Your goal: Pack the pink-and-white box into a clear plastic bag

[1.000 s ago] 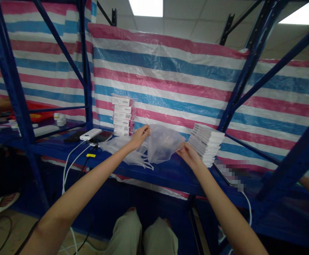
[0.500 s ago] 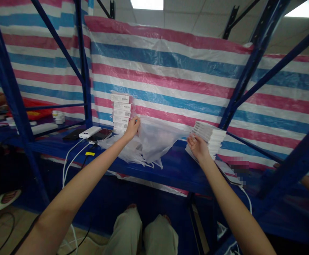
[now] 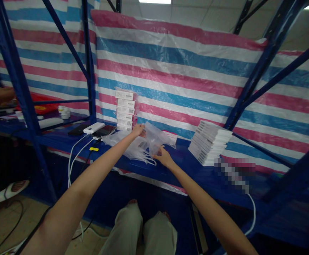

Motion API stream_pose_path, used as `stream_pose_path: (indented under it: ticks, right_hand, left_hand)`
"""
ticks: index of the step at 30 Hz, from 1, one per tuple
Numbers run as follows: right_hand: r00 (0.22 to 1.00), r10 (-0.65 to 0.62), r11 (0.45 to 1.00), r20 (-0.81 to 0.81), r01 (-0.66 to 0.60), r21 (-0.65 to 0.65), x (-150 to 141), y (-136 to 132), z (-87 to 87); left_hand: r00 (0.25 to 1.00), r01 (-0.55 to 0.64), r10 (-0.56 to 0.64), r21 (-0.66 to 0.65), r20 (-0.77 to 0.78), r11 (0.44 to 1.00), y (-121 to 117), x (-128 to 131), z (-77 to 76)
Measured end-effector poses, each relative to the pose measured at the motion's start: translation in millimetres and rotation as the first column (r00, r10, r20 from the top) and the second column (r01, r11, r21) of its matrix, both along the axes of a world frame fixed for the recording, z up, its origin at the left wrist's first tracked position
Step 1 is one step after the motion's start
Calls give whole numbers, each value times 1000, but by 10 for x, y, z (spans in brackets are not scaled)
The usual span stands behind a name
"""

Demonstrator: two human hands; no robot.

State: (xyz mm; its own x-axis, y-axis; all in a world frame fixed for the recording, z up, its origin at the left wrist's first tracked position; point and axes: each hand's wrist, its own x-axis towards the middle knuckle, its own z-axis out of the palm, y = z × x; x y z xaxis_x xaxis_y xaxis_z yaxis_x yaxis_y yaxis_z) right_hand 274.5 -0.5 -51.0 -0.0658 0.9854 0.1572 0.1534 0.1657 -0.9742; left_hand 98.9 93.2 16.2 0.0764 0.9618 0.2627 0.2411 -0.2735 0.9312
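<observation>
My left hand pinches the upper left edge of a clear plastic bag, which hangs above the blue shelf. At the bag's lower right, my right hand has its fingers closed on the plastic; the fingertips are partly hidden. More clear bags with white drawstrings lie in a heap beneath and to the left. Behind my left hand stands a stack of small white boxes with barcode labels. A pink and white box shows just behind the bag.
A tilted stack of thin white boxes stands to the right. On the left are a white power bank, a phone and white cables. Blue rack posts frame the shelf. Another person's hand is at far left.
My right hand has moved left from beside the right-hand box stack to the bag. The bag, stretched out wide before, is now gathered narrower between my hands. The view has shifted slightly.
</observation>
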Motion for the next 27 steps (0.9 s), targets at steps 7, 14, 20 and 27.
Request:
stream_pose_path:
  ticks: [7,14,20,27]
  right_hand:
    - [964,51,997,-260,-66,-50,165,259,0]
    - [909,101,984,-404,-151,-94,262,177,38]
    - [864,124,967,-487,-216,-136,315,45,65]
    - [781,141,948,-609,-283,-143,383,-31,85]
  left_hand:
    - [960,162,-185,-120,-210,979,-381,-81,-241]
    - [819,280,-207,57,-535,958,-688,111,-327]
    - [859,362,-269,147,-436,920,-651,193,-374]
    - [931,344,-320,131,-175,930,-471,22,-312]
